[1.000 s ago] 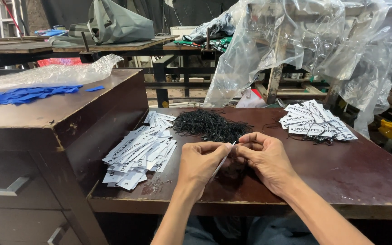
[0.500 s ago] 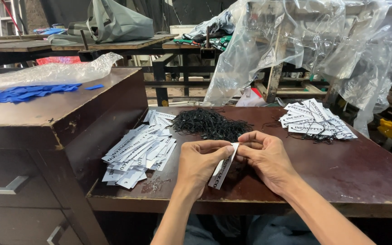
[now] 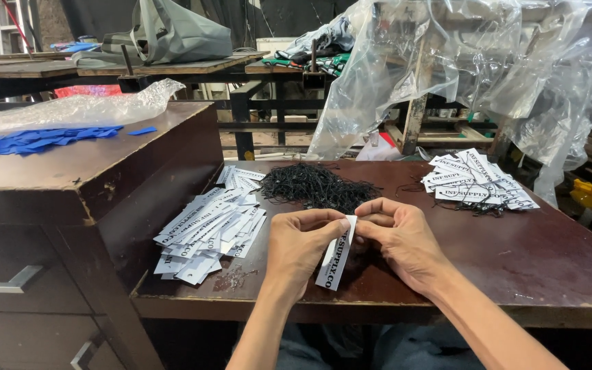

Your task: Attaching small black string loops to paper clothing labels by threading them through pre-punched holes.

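A narrow white paper tag (image 3: pixel 335 253) with black print is held upright-slanted above the front edge of a worn, dark brown wooden table (image 3: pixel 549 260), whose varnish is scratched and chipped. The tag's top end is pinched between thumb and forefinger of the left hand (image 3: pixel 299 243), the other fingers being curled in. The same end is met by the fingertips of the right hand (image 3: pixel 402 236), also closed in a pinch; whether a string is held there cannot be told. Just behind the hands a loose, tangled heap of thin black strings (image 3: pixel 316 185) is seen. To the left a fanned pile of flat white tags (image 3: pixel 210 226) is spread, and at the far right a second pile of tags (image 3: pixel 477 179) is laid, with black strings across it. Flat blue pieces (image 3: pixel 35 140) are scattered on a raised brown cabinet (image 3: pixel 104 178), beside crinkled clear plastic (image 3: pixel 83 106).
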